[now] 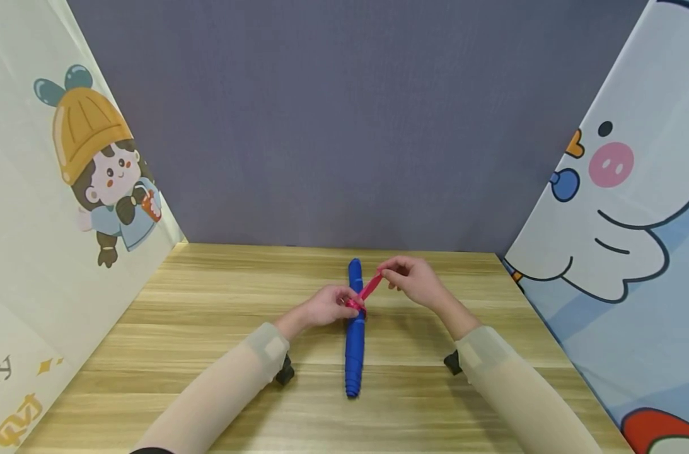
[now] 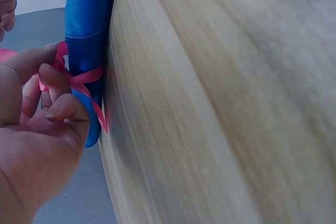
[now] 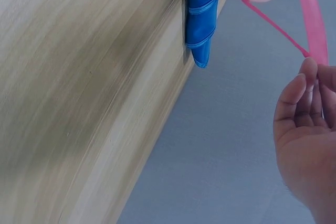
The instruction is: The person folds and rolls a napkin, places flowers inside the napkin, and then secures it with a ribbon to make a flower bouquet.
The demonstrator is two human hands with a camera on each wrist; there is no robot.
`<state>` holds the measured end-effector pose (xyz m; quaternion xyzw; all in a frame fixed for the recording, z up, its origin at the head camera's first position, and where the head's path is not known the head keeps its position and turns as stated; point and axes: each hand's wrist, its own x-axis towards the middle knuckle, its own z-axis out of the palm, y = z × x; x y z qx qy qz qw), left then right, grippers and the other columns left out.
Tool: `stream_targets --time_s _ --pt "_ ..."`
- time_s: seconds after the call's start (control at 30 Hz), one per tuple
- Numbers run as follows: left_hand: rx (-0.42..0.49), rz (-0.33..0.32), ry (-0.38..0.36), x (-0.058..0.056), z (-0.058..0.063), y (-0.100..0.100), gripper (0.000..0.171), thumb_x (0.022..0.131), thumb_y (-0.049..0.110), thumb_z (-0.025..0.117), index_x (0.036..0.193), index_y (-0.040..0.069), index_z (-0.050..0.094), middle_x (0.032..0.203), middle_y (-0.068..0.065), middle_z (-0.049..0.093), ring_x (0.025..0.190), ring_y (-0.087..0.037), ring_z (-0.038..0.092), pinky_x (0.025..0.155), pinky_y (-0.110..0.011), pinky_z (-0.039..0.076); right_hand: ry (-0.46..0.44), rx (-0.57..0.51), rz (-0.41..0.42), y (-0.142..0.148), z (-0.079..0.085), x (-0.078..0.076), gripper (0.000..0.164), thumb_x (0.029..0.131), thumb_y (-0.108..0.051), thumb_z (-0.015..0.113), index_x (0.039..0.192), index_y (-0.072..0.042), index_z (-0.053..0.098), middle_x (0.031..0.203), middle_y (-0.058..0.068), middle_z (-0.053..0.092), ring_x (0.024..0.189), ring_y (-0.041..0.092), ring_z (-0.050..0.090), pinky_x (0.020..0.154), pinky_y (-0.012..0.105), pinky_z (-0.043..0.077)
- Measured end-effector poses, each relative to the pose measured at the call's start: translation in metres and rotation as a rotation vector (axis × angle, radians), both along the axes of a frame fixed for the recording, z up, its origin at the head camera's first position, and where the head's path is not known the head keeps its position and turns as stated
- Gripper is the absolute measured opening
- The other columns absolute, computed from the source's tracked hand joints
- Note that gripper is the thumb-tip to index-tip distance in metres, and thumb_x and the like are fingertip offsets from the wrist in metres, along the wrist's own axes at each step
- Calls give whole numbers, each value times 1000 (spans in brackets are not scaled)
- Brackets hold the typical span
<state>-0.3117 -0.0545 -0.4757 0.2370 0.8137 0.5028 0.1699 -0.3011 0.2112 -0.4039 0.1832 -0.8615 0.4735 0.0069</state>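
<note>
A long blue roll (image 1: 354,353) of smooth sheet material lies on the wooden table, pointing away from me, with its layered edges showing at the near end. Round its upper half goes a pink ribbon (image 1: 370,287), looped and bunched on top. My left hand (image 1: 327,305) pinches the ribbon at the bunched part, close against the roll (image 2: 86,11). To the right and a little above, my right hand (image 1: 416,282) pinches a length of the ribbon (image 3: 278,27) between thumb and fingertips. That length runs taut between the hands. A loose ribbon tail hangs beside the roll in the left wrist view.
The wooden table (image 1: 208,296) ends at a grey-purple panel (image 1: 344,126) behind. Cartoon-printed white cloth (image 1: 32,208) stands on the left, and another printed panel (image 1: 622,208) on the right. Dark wrist devices (image 1: 285,371) sit beneath both forearms.
</note>
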Motion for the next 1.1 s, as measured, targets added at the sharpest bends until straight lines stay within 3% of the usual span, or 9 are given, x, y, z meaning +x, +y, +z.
stream_targets --time_s 0.2,0.47,0.67,0.77,0.9,1.0,1.1 --pt "22 25 52 0 -2 -1 14 107 22 75 114 11 80 93 -3 73 67 -13 53 61 -24 45 0 8 -4 2 -1 -2 22 110 -25 70 123 -11 80 94 6 75 83 22 69 65 29 53" --pt "-23 27 129 3 -1 -1 22 112 26 66 112 11 83 85 -7 72 64 -10 52 60 -22 44 2 6 0 4 -3 -2 20 110 -23 70 123 -11 81 95 7 76 87 32 71 65 29 53" --pt "-32 35 186 3 -2 -4 22 112 28 67 112 14 82 109 -8 73 73 -13 57 66 -24 46 4 9 -11 7 -4 -2 20 110 -23 70 123 -11 80 95 7 76 85 28 71 66 31 55" --pt "-5 64 172 3 -1 -9 19 111 28 69 112 14 82 118 -7 70 78 -17 64 68 -25 51 -3 -3 -11 11 -7 -2 21 110 -23 70 123 -11 80 94 8 75 86 30 71 63 29 53" --pt "57 115 110 3 2 -19 20 110 28 69 115 12 80 113 -14 74 85 -25 66 69 -27 51 -13 -4 -9 18 -12 -1 22 109 -22 71 123 -7 80 94 8 75 84 29 71 60 28 51" --pt "73 125 81 4 5 -25 21 112 27 67 117 10 78 109 -13 73 92 -25 62 74 -27 49 -22 17 -12 23 -15 1 24 110 -21 70 125 -5 79 94 8 75 84 29 71 62 28 53" --pt "97 113 16 5 5 -29 22 113 24 64 120 6 75 104 -9 69 86 -20 59 71 -26 49 -36 37 -21 27 -18 3 23 110 -21 69 126 -6 78 96 8 75 87 34 72 67 29 57"
